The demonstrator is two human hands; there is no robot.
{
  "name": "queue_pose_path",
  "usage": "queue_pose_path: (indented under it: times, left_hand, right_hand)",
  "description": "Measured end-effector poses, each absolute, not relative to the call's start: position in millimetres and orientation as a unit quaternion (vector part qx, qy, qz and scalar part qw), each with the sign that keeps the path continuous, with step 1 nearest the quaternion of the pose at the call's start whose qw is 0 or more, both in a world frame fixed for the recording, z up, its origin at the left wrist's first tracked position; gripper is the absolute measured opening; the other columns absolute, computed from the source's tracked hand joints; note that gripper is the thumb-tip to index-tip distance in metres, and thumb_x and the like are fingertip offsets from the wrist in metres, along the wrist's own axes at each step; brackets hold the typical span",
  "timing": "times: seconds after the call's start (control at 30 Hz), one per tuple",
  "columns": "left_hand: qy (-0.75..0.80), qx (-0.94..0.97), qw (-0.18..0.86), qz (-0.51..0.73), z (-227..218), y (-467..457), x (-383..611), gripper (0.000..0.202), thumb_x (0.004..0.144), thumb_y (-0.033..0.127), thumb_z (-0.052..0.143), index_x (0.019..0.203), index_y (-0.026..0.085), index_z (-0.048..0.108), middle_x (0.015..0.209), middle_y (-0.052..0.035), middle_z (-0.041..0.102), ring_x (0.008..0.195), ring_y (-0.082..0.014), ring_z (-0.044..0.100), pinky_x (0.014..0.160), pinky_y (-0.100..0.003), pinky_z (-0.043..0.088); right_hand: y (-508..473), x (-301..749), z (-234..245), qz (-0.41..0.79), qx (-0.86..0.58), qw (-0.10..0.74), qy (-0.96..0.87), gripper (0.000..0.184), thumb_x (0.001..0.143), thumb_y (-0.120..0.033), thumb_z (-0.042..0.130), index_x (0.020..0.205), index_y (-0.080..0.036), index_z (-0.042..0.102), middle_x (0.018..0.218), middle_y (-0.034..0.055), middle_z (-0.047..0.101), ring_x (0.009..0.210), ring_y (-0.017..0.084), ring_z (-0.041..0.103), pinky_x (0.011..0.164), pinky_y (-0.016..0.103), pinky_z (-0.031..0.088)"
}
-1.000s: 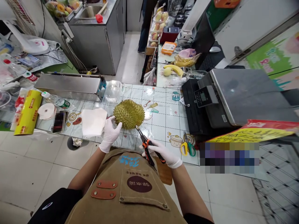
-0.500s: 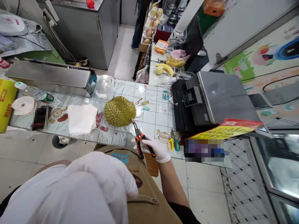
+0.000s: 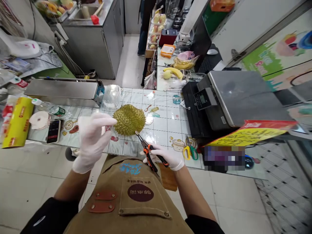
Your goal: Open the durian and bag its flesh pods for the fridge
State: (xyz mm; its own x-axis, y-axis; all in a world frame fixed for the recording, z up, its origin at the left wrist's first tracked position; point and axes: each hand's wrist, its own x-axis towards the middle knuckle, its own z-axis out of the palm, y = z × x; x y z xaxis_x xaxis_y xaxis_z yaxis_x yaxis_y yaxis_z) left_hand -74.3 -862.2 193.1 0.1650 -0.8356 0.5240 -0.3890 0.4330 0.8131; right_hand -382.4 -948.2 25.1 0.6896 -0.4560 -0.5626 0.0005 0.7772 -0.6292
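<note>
Durian (image 3: 129, 119) sits mid-bench (image 3: 165, 125), likely heavy, hard and spiky, best cupped low with a flat gloved palm; my right hand (image 3: 168, 159) has its fingers clamped on orange-handled cutters (image 3: 151, 152), tips just beside it, while my left hand (image 3: 94, 136) hovers empty, fingers loosely apart.

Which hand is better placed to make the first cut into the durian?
Right. The right hand grips the orange-handled pliers, whose tips sit just short of the durian on its near side. The left hand is lifted above the counter, empty, and likely suits steadying only.
</note>
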Motion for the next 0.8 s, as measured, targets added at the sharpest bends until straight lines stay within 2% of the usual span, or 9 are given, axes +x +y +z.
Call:
queue_pose_path:
  times: [0.07,0.17,0.3,0.43,0.57,0.8]
  left_hand:
    - [-0.646,0.501,0.532,-0.22,164.2,-903.1,-83.6,0.023,0.1,0.024,0.066,0.116,0.033,0.08,0.11,-0.0044,0.073,0.105,-0.0225,0.072,0.101,-0.043,0.062]
    - [-0.689,0.497,0.47,-0.241,122.2,-927.3,-88.7,0.031,0.099,0.019,0.064,0.123,0.035,0.077,0.111,-0.0051,0.074,0.104,-0.0232,0.072,0.097,-0.043,0.062]
    - [-0.655,0.605,0.423,-0.16,66.3,-937.2,-81.4,0.032,0.095,0.021,0.068,0.126,0.029,0.074,0.121,-0.0091,0.072,0.119,-0.028,0.068,0.111,-0.049,0.055]
    - [-0.603,0.67,0.4,-0.164,14.8,-953.6,-73.2,0.048,0.092,0.03,0.072,0.139,0.022,0.065,0.136,-0.0146,0.063,0.133,-0.0321,0.061,0.119,-0.053,0.05]
    - [-0.597,0.679,0.404,-0.136,-4.8,-957.5,-77.3,0.053,0.094,0.032,0.072,0.145,0.021,0.058,0.14,-0.0151,0.058,0.137,-0.0317,0.057,0.124,-0.052,0.046]
    - [-0.591,0.696,0.392,-0.116,-7.0,-957.0,-83.2,0.056,0.093,0.035,0.076,0.144,0.022,0.059,0.138,-0.0155,0.055,0.135,-0.0339,0.057,0.123,-0.054,0.046]
  right_hand:
    - [-951.8,-381.7,24.4,-0.12,-0.311,0.868,0.368,0.057,0.086,-0.04,0.08,0.14,-0.022,0.07,0.123,0.0142,0.083,0.092,0.03,0.086,0.072,0.036,0.067]
    - [-957.2,-381.7,25.9,-0.113,-0.314,0.868,0.369,0.049,0.087,-0.04,0.081,0.132,-0.022,0.073,0.124,0.0143,0.083,0.092,0.031,0.086,0.071,0.037,0.067]
    - [-962.5,-382.1,31.5,-0.104,-0.317,0.867,0.371,0.048,0.083,-0.04,0.083,0.126,-0.021,0.075,0.122,0.0133,0.083,0.092,0.032,0.086,0.073,0.04,0.068]
    - [-963.0,-381.1,38.5,-0.098,-0.328,0.859,0.381,0.053,0.081,-0.041,0.082,0.129,-0.021,0.075,0.119,0.014,0.083,0.089,0.033,0.085,0.076,0.044,0.069]
    - [-961.9,-378.9,43.2,-0.097,-0.318,0.859,0.39,0.052,0.081,-0.042,0.082,0.128,-0.023,0.075,0.121,0.0155,0.083,0.093,0.034,0.085,0.075,0.042,0.068]
    - [-960.0,-374.7,48.6,-0.118,-0.312,0.859,0.389,0.053,0.081,-0.047,0.083,0.126,-0.022,0.075,0.12,0.0164,0.083,0.088,0.034,0.085,0.073,0.042,0.067]
